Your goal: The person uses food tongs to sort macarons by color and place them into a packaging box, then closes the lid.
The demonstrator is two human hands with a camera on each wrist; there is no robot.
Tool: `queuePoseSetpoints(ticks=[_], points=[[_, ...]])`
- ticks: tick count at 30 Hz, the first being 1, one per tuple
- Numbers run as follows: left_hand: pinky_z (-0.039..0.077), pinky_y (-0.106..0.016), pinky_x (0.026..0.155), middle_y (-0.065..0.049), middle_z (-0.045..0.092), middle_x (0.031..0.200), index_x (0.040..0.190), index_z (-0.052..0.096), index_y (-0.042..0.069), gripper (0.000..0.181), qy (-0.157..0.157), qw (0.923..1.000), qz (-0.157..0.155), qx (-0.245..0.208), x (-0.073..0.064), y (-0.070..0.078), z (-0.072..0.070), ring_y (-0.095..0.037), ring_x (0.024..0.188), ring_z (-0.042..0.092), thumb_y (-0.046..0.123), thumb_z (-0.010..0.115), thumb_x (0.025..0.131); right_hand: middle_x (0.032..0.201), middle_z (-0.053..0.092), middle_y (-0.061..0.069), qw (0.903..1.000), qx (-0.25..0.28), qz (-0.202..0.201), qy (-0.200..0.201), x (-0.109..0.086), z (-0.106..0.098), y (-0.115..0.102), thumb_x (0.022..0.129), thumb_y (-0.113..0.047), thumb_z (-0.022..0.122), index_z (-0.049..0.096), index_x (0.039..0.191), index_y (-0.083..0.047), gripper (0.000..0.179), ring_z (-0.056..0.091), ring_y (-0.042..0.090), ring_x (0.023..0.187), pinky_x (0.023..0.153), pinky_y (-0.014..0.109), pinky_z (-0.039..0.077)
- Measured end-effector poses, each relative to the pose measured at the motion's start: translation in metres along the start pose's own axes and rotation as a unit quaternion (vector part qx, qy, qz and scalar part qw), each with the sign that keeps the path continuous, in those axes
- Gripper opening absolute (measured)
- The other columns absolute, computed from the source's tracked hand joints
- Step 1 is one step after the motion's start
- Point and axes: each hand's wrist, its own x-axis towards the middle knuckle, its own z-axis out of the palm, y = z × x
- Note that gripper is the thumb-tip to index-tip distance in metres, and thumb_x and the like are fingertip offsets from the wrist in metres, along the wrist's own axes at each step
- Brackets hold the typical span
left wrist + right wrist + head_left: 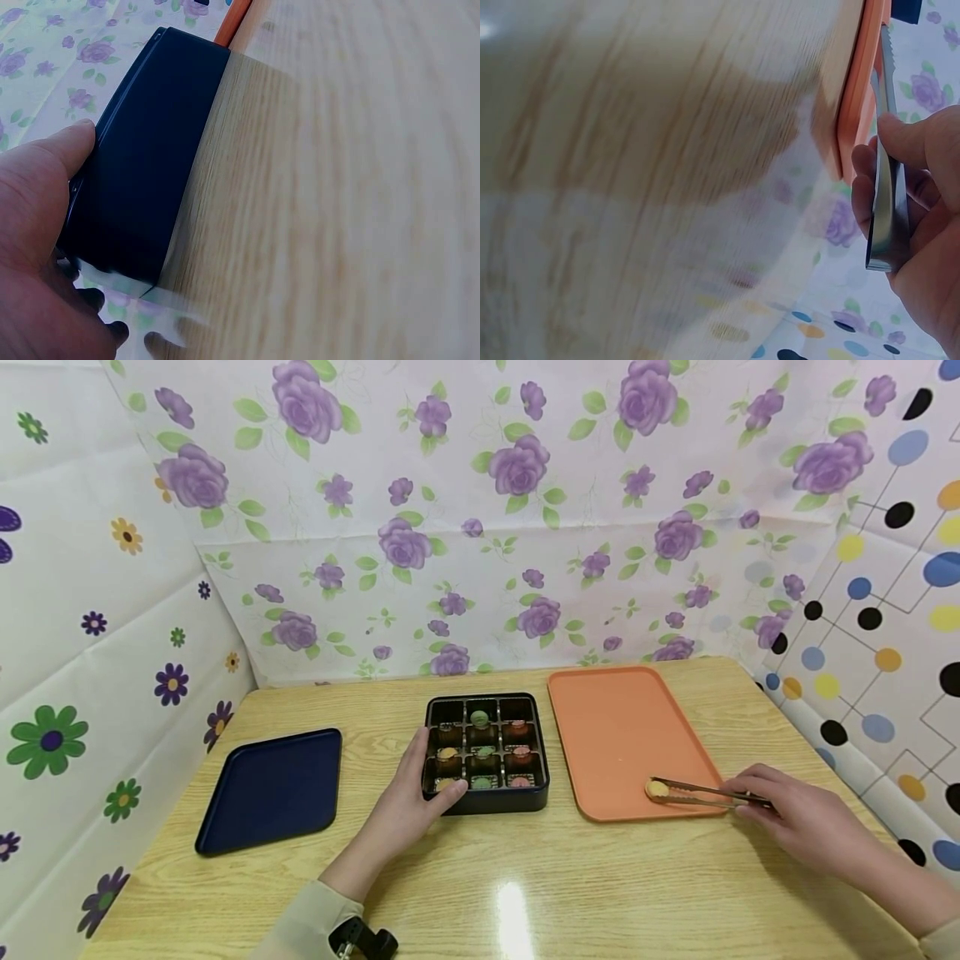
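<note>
My left hand [408,797] holds the near left corner of a black divided box [498,802], thumb at the front rim and fingers along the left side. In the left wrist view, the thumb presses the top edge of the box [150,157]. Small round yellow, green and pink macarons sit in several of its compartments. With my right hand [810,818] I grip metal tongs [889,214]. Their tips are around a yellow macaron [656,789] at the near part of the orange tray [622,727].
A dark blue tray [277,793] lies on the left of the wooden table [450,885]. The orange tray is just right of the box. A flowered cloth [480,568] hangs behind the table, with patterned cloths at both sides.
</note>
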Motion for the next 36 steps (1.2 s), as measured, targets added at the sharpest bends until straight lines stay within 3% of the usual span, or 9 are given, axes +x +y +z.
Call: queuePoseSetpoints(ticks=[14,28,36], points=[[0.029,-0.072,0.125,-0.005,-0.002,0.186,0.179,-0.005,0.028,0.113,-0.003,1.0,-0.004,-0.003,0.0,0.0,-0.001,-0.043,0.165,0.02,0.06,0.073,0.105,0.106,0.07,-0.011,0.9999,-0.002,-0.001,0.011,0.01,-0.002,-0.006,0.088,-0.001,0.091,0.081,0.117,-0.021,0.037,0.056,-0.008,0.078,0.056,0.025,0.048],[0.035,-0.074,0.121,-0.009,-0.001,0.186,0.18,-0.003,0.024,0.111,0.005,0.9999,0.003,0.01,-0.001,0.0,0.0,-0.048,0.162,0.027,0.06,0.071,0.105,0.108,0.07,-0.008,0.9992,0.001,-0.031,0.024,0.045,-0.002,-0.026,0.089,0.0,0.091,0.081,0.12,-0.02,0.039,0.053,-0.006,0.075,0.056,0.025,0.045],[0.035,-0.073,0.121,-0.008,0.0,0.186,0.18,-0.002,0.023,0.112,0.007,0.9999,0.003,0.008,-0.001,0.0,0.001,-0.048,0.162,0.028,0.06,0.072,0.105,0.108,0.071,-0.009,0.9992,0.023,-0.027,0.016,0.065,-0.003,-0.044,0.093,-0.003,0.089,0.08,0.121,-0.022,0.034,0.058,-0.005,0.077,0.057,0.025,0.048]])
